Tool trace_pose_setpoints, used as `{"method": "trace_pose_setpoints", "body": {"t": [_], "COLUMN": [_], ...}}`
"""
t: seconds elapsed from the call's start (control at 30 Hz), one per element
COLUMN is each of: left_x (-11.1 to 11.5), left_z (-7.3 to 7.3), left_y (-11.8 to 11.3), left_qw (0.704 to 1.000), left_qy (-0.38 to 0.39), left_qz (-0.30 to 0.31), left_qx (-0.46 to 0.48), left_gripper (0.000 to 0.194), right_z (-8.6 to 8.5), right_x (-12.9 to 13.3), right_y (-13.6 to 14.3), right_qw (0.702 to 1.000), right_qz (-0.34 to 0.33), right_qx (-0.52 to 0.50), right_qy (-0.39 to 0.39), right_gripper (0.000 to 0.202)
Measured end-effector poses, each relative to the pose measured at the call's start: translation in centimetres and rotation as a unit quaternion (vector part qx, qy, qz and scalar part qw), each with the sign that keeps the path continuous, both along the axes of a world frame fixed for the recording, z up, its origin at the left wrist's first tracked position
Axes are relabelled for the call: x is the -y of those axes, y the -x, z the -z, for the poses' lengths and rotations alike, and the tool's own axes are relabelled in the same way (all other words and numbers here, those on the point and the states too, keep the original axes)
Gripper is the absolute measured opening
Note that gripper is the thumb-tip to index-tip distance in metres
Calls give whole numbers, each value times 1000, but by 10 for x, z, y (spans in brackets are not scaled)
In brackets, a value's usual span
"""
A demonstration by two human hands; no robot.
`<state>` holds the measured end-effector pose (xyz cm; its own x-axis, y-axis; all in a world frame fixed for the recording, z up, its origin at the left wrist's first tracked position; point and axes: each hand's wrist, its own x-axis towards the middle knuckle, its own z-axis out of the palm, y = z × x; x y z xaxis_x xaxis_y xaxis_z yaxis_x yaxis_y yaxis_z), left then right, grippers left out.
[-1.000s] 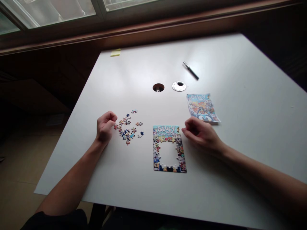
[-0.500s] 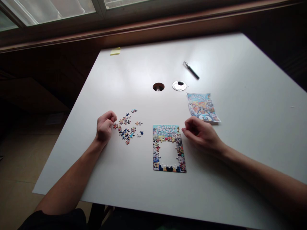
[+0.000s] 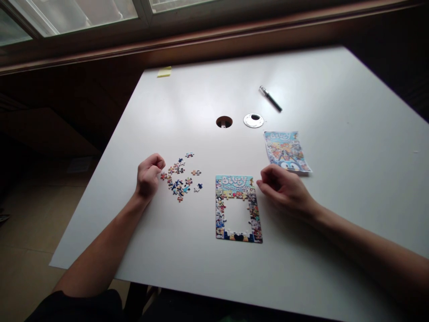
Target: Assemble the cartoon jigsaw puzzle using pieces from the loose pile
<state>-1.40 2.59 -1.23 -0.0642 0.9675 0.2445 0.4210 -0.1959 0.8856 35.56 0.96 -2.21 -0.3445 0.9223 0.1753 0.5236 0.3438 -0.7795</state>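
The left hand (image 3: 147, 177) is curled up in a fist, and the left arm (image 3: 109, 243) slants up to it. The right hand (image 3: 284, 188) is curled too, a bit more loosely, and the right arm (image 3: 363, 243) slants in from the right. The two hands are well apart.

You are at a white desk (image 3: 335, 188) in a dim room, either a home study or an office; which cannot be told. The cable hole (image 3: 224, 121), round metal cover (image 3: 250, 122), pen (image 3: 272, 100) and yellow note (image 3: 164, 71) before you suggest deskwork, while the window (image 3: 100, 11) beyond and tiled floor (image 3: 23, 228) to your left show you are indoors.
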Motion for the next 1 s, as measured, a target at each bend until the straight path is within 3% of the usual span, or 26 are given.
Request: {"method": "trace_pose_setpoints", "body": {"t": [0.07, 0.17, 0.3, 0.47, 1.0], "left_x": [-3, -6, -5, 1, 0], "left_z": [-6, -17, -31, -38, -33], "left_y": [8, 25, 39, 35, 34], "left_qw": [994, 945, 890, 881, 893], "left_qy": [-5, -51, -36, -10, -8], "left_qz": [12, 49, 146, 171, 174], "left_qx": [-109, -319, -430, -441, -415], "left_gripper": [6, 8, 15, 15, 8], "right_z": [0, 0, 0, 1, -1], "right_x": [0, -1, -1, -1, 0], "right_y": [0, 0, 1, 0, 1], "right_qw": [1000, 1000, 1000, 1000, 1000], "right_qz": [1, -1, -1, 1, -1], "right_qx": [1, 3, 10, 10, 7], "right_qy": [-1, -5, -9, -7, -8], "right_gripper": [16, 16, 16, 16, 16]}}
